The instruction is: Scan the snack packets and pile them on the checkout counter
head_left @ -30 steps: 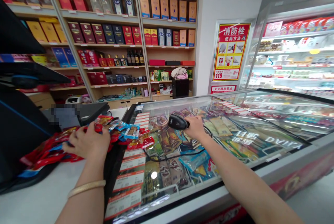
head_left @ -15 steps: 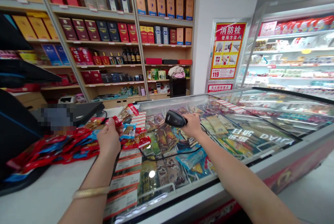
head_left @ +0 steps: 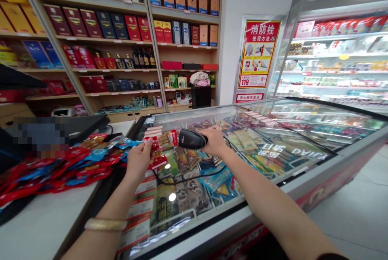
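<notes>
White counter (head_left: 39, 223) lay nearest on my left, its edge running beside the freezer's dark border, with the pale metal rim (head_left: 236, 216) of the freezer across my front. Past that edge, my left hand (head_left: 138, 164) pinched one end of a small packet (head_left: 166, 140) between thumb and fingertip, seemingly so that most of its face stayed uncovered. Over the glass, my right hand (head_left: 214, 139) was closed round the handle of a black scanner (head_left: 190, 139), its head towards the packet, presumably to keep that end free of my fingers. Little room separated them; I couldn't tell whether they touched. Below, the cord (head_left: 194, 179) curved over the glass, a likely snag for a low sweep. Leftward, the heaped packets (head_left: 75, 165) reached the counter's edge, limiting my left hand's room; rightward, the glass stretched on. Farther back stood boxed shelves (head_left: 184, 12) and a red poster (head_left: 260, 56).
</notes>
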Tool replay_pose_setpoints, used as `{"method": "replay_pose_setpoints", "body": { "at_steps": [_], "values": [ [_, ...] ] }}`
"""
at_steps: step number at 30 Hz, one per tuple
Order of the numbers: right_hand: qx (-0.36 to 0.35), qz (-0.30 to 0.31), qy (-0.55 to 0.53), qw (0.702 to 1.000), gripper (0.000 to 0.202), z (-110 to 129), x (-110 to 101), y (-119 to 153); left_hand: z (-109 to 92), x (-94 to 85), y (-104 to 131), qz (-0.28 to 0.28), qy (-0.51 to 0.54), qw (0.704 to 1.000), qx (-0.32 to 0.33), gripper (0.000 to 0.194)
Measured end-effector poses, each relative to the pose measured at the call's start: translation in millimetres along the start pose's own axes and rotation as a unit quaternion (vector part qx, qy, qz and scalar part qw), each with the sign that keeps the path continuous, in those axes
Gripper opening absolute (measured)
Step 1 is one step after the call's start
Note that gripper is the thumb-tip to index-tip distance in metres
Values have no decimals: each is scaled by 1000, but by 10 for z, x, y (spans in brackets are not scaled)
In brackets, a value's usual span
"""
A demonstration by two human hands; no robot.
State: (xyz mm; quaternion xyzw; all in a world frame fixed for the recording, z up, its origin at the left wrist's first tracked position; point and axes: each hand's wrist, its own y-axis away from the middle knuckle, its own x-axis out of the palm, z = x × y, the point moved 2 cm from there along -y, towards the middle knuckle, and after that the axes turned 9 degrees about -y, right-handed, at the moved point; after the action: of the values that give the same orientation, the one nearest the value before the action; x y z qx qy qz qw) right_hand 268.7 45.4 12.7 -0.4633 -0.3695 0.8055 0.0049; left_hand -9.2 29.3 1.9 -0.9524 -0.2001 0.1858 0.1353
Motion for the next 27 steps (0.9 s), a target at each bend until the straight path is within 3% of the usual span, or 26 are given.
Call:
{"method": "replay_pose_setpoints", "body": {
  "at_steps": [6,11,16,18,21,24,27],
  "values": [
    [-1,18,-3,1000,32,3,-25,-2,-72,8,43,14,7,1000,-14,52],
    [3,11,-5,1000,33,1,-24,-5,-13,-3,11,9,7,1000,-7,54],
    [44,-73,6,996,31,-99,-97,-6,54,153,56,42,-67,996,41,48],
    [76,-114,11,991,30,-173,-142,-4,28,298,133,77,-130,981,123,38],
    [109,-149,9,983,27,-268,-173,1,-1,538,278,138,-221,936,238,30],
    [110,-147,9,983,25,-295,-155,7,21,692,392,214,-286,890,285,38],
    [93,-130,12,987,27,-260,-125,14,23,671,432,258,-326,854,313,51]
  ]
}}
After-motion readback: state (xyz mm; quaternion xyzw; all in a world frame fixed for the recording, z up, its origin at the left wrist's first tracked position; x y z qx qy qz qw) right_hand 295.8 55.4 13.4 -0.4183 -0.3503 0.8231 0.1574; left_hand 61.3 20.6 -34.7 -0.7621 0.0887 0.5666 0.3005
